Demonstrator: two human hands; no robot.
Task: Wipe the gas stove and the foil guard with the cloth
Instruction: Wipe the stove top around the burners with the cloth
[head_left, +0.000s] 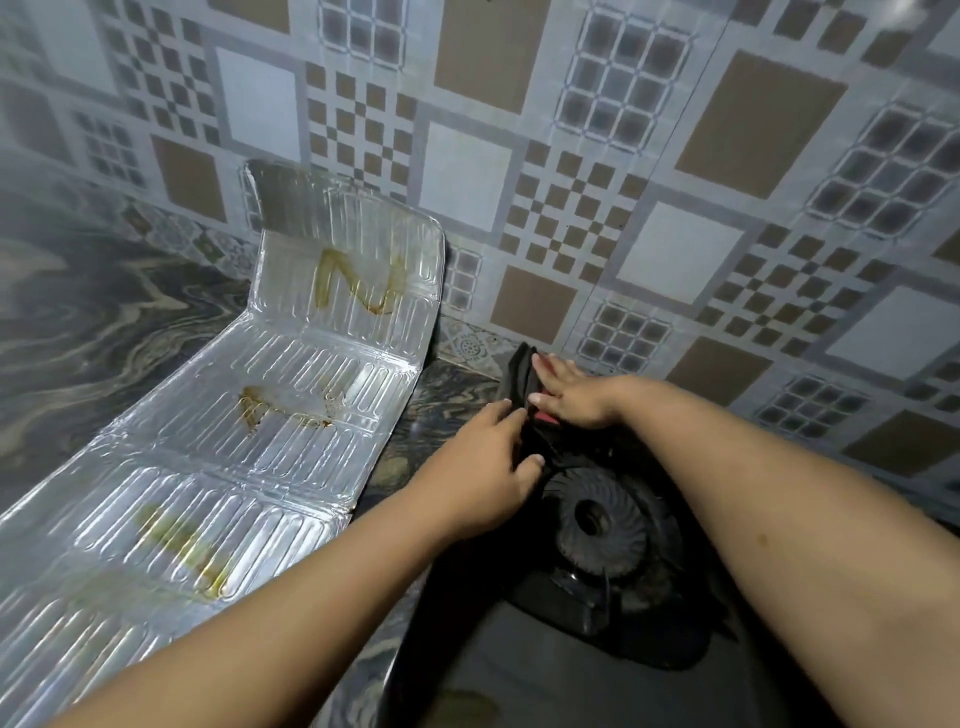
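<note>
A dark gas stove (545, 670) with a round black burner (597, 525) sits at the lower right. A dark cloth (519, 374) with a red patch lies bunched at the stove's far corner near the wall. My left hand (483, 473) pinches the cloth's near edge between thumb and fingers. My right hand (571, 395) lies flat on top of the cloth, fingers together. The silver foil guard (218, 447) lies folded out on the counter at the left, its far panel leaning up on the wall, with yellow-brown greasy streaks on several panels.
The marbled grey counter (93, 332) stretches left and behind the foil. A patterned tile wall (623, 182) rises close behind the stove. A yellowish smear (457, 706) marks the stove's near surface.
</note>
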